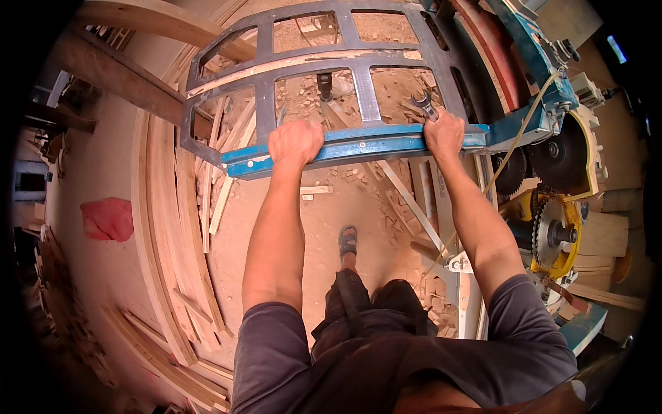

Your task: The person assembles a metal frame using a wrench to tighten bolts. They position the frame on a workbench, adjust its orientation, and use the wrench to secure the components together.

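A blue metal rail [365, 145] runs across in front of me, along the near edge of a grey slotted metal table frame [365, 93]. My left hand [296, 143] is closed over the rail's left part. A thin metal tip [282, 115] sticks up beside its fingers; what it belongs to is hidden. My right hand [445, 132] is closed on an open-end wrench [423, 105] and rests against the rail towards its right end. The wrench's jaw points up and away from me; my fingers cover its handle.
Circular saw blades [549, 231] in a yellow housing stand at the right, by a blue machine column [545, 62]. Long wooden boards [162, 228] lie on the left, near a red cloth [107, 219]. Wood offcuts [316, 190] and sawdust cover the floor. A thin hose [522, 134] hangs at the right.
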A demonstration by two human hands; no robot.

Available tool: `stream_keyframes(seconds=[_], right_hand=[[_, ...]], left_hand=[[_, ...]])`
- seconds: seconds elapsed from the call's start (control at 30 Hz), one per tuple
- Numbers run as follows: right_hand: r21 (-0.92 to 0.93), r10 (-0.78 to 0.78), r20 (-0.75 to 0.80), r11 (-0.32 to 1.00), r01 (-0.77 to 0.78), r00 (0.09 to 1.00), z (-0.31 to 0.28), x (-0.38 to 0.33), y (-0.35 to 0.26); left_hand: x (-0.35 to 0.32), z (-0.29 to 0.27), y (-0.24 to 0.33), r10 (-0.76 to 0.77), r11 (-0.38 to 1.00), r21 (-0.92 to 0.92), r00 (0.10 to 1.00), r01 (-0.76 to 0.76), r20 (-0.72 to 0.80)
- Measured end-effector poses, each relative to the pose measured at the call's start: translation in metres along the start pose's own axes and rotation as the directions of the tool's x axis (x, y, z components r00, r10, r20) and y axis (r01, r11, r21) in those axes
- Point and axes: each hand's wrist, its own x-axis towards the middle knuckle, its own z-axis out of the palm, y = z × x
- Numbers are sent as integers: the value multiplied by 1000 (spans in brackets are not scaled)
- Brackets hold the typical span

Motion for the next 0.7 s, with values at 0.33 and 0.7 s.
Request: stream_keyframes(seconds=[0.33, 0.7], right_hand=[[87, -152, 4, 985, 151, 988, -21, -40, 18], [86, -176, -6, 981, 176, 984, -102, -178, 64]], left_hand=[[-52, 14, -6, -8, 1000, 6, 999, 8, -44], [-209, 46, -9, -10, 1000, -20, 997, 8, -74]])
